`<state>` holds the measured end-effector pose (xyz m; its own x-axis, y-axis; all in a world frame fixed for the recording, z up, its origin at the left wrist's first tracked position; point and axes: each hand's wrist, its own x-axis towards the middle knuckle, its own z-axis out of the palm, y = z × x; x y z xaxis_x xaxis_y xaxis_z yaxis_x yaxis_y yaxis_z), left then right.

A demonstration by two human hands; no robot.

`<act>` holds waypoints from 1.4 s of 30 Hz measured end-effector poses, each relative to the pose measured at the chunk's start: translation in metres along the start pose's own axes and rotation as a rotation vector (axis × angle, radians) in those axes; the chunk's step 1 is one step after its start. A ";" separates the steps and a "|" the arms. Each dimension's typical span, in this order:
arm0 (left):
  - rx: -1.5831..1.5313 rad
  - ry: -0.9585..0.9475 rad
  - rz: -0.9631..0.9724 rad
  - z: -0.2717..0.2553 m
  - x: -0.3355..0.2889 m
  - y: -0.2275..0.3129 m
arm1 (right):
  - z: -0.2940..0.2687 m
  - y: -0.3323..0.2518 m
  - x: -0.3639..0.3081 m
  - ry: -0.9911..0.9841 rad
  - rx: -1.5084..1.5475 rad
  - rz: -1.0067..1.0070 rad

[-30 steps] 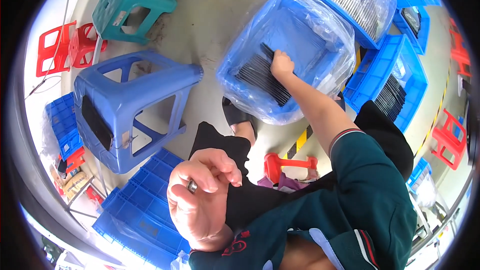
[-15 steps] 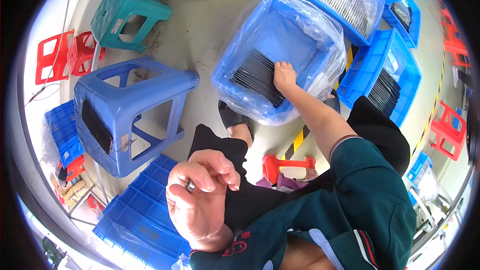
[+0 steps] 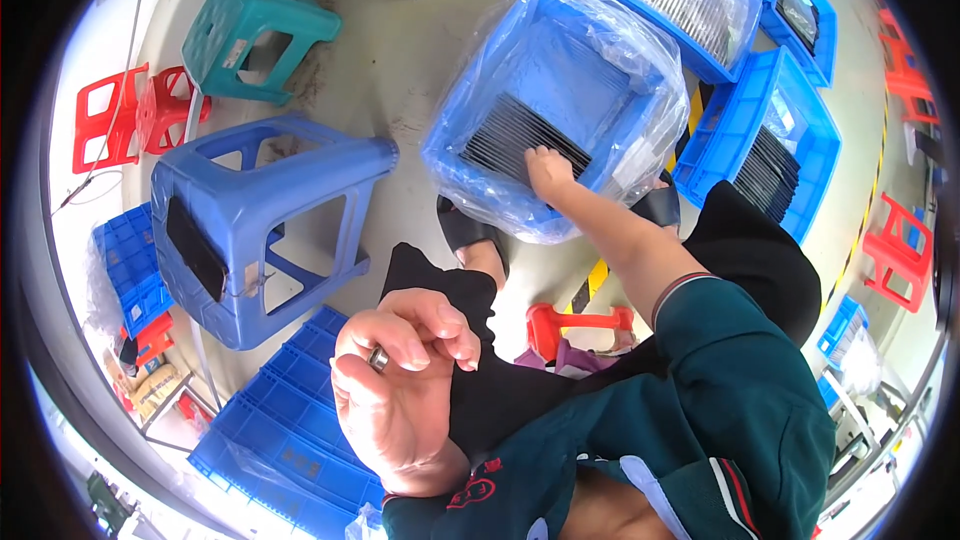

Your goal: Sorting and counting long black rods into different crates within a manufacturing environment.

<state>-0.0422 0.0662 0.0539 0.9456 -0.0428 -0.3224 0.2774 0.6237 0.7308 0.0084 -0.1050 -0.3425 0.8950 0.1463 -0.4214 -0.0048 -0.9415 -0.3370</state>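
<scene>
Right Hand Is Resting on Black Strips in a Lined Bin

A packed row of thin black strips (image 3: 515, 135) is lying in the near-left part of a blue bin (image 3: 585, 75). The strips are sitting side by side, looking fairly even, and the bin's blue floor is showing beyond them. They are covering only part of that floor; whether the row is complete, the view is not telling.

The right hand (image 3: 550, 173) is touching the row's near edge, its fingers bending together over the strips; whether they are clamping any, I cannot tell. The right forearm is stretching forward across the bin's near rim. The left hand (image 3: 405, 380) is hanging well apart, palm turning upward, fingers curling. A small metallic piece (image 3: 378, 359) is showing among them, but whether it is being gripped or worn, I cannot tell.

Clear plastic (image 3: 655, 110) is draping over the bin's rim. To the right, another blue crate (image 3: 740, 120) is holding more dark strips (image 3: 768, 175). A blue stool (image 3: 225, 190) is standing left.
</scene>
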 end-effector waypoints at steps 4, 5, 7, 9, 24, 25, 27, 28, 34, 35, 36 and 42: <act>0.000 -0.008 0.016 0.000 -0.002 0.000 | 0.005 -0.012 -0.006 0.025 -0.031 -0.002; 0.002 -0.011 0.014 0.001 -0.003 0.001 | 0.004 -0.013 -0.006 0.027 -0.029 0.001; -0.011 -0.013 0.006 0.004 -0.002 -0.001 | 0.002 -0.008 -0.003 -0.043 0.011 0.018; -0.011 -0.031 0.004 0.006 -0.001 -0.002 | 0.007 -0.005 0.001 -0.044 0.012 0.019; -0.020 -0.065 -0.025 0.005 -0.002 -0.003 | 0.010 -0.022 -0.013 -0.177 -0.048 -0.089; -0.021 -0.076 -0.026 0.007 -0.002 -0.003 | 0.009 -0.020 -0.011 -0.172 -0.048 -0.081; 0.035 -0.111 -0.044 0.010 -0.001 -0.002 | 0.001 -0.016 -0.001 -0.378 -0.154 -0.043; 0.092 -0.139 -0.059 0.013 0.000 -0.001 | -0.006 -0.013 -0.001 -0.355 -0.229 -0.124; 0.047 -0.177 -0.113 0.022 0.006 -0.012 | -0.134 0.018 0.011 -0.274 -0.289 -0.458; 0.052 -0.184 -0.119 0.023 0.005 -0.011 | -0.169 0.020 0.009 -0.212 -0.344 -0.480; 0.065 -0.202 -0.124 0.021 0.007 -0.012 | -0.208 0.026 0.000 -0.153 -0.402 -0.501; 0.127 -0.254 -0.168 0.045 0.019 -0.037 | -0.362 0.193 -0.096 0.330 -0.150 0.036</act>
<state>-0.0265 0.0071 0.0477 0.8923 -0.3408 -0.2962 0.4373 0.4894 0.7545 0.0834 -0.4105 -0.0620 0.9913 0.0298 -0.1283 0.0050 -0.9818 -0.1897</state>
